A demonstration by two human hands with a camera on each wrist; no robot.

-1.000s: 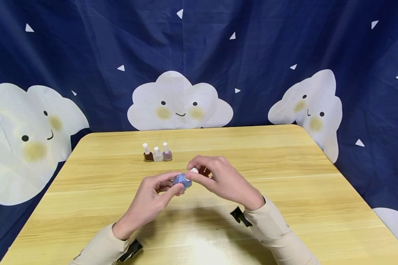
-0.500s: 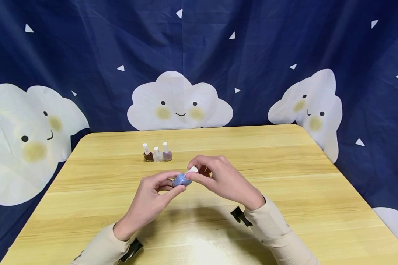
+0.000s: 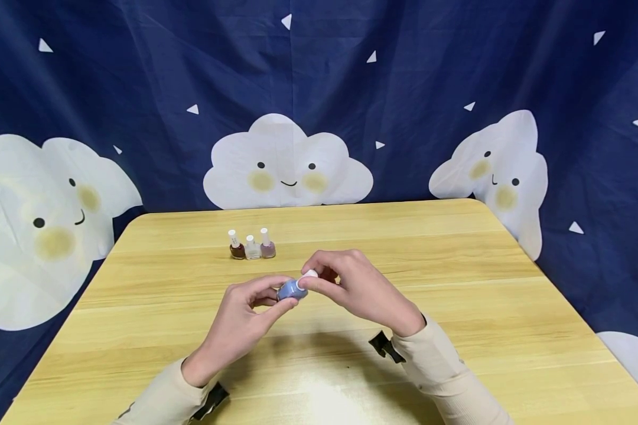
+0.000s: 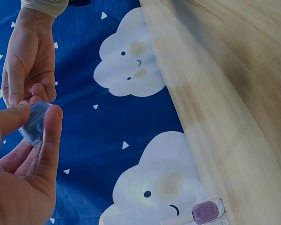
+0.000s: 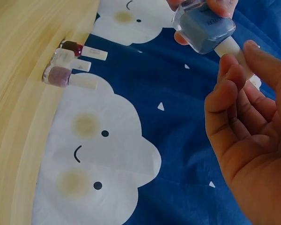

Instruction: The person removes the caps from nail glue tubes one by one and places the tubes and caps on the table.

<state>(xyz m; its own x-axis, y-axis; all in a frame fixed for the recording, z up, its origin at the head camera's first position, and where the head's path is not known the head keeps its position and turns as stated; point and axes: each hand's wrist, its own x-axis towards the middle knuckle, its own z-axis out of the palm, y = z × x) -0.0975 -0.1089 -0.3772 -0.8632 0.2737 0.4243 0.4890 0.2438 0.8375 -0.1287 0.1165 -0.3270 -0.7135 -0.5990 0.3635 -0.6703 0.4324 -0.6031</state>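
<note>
Above the table, my left hand (image 3: 239, 316) pinches a small nail polish bottle (image 3: 291, 290) of blue polish between thumb and fingers. The bottle lies tilted, its neck toward the right hand. Thumb and fingertips of my right hand (image 3: 356, 289) pinch its white cap (image 3: 311, 274). In the right wrist view the cap (image 5: 234, 54) sits against the neck of the clear glass bottle (image 5: 203, 28), which has dark lettering. From the left wrist, the bottle (image 4: 35, 124) shows between thumb and fingers, and the cap is hidden.
Farther back on the wooden table (image 3: 457, 248) stand three white-capped nail polish bottles in a row: dark red (image 3: 237, 251), clear (image 3: 253, 252) and mauve (image 3: 268, 250). A navy curtain (image 3: 319, 71) with smiling clouds hangs behind the table.
The left thumb has slid from the bottle's front down to its lower edge, showing more blue. The white cap has tilted slightly between the right fingers. Both arms hold their place.
</note>
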